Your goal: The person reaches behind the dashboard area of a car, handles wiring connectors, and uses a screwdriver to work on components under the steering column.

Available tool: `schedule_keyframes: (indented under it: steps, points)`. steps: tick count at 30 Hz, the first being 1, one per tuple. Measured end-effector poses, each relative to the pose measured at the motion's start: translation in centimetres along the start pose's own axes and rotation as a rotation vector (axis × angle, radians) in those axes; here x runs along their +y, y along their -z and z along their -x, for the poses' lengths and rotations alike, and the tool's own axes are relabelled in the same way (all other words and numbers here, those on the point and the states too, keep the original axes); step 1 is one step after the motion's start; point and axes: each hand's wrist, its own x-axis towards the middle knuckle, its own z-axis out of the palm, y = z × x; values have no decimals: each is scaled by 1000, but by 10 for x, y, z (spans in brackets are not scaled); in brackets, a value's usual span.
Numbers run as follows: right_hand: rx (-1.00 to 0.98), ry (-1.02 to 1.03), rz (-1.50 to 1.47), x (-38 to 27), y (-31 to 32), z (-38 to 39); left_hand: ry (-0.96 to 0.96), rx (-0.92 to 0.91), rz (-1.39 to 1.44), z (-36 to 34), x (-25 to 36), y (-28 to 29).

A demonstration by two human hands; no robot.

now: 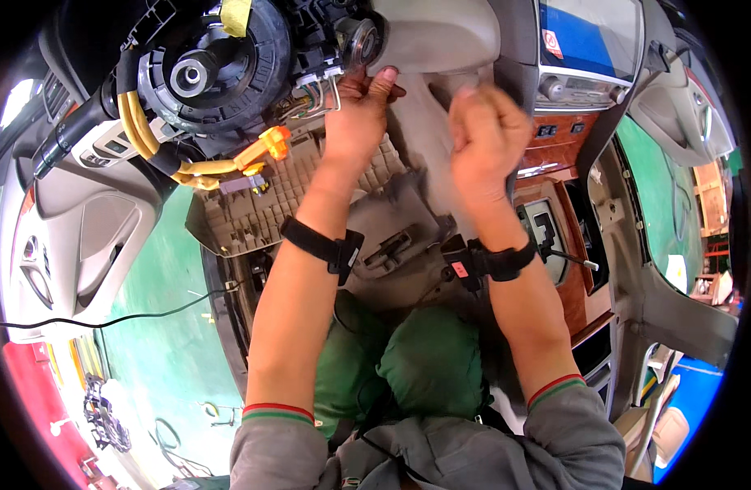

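Observation:
My left hand [361,114] reaches up beneath the ignition lock [360,42] on the stripped steering column. Its fingers are curled beside a white connector with thin wires [320,82], and the thumb points upward. What these fingers grip, if anything, is hidden. My right hand [488,143] is raised to the right, in front of the grey dashboard panel [441,37], with its fingers curled in. Motion blurs its fingertips, and I cannot make out anything in them. Left of the hands sits the round black column unit with its central shaft [192,75].
A yellow cable bundle with an orange connector [273,143] hangs over a ribbed beige trim panel [245,216]. The gear lever [573,258] and wood-trimmed console stand at the right. Both doors are open, the left door [81,237] showing its inner panel. A black cable [147,317] crosses the left doorway.

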Motion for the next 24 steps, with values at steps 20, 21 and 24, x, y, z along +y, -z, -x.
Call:
schedule_keyframes:
  steps: [20,21,24]
  points:
    - [-12,1038,269,0,-39,-48,-234,9,7,11,12,-2]
    - [-13,1041,268,-2,-35,-45,-185,-31,107,11,9,-2]
    - [-131,1094,358,-13,-20,-50,-264,-11,-49,6,3,-5]
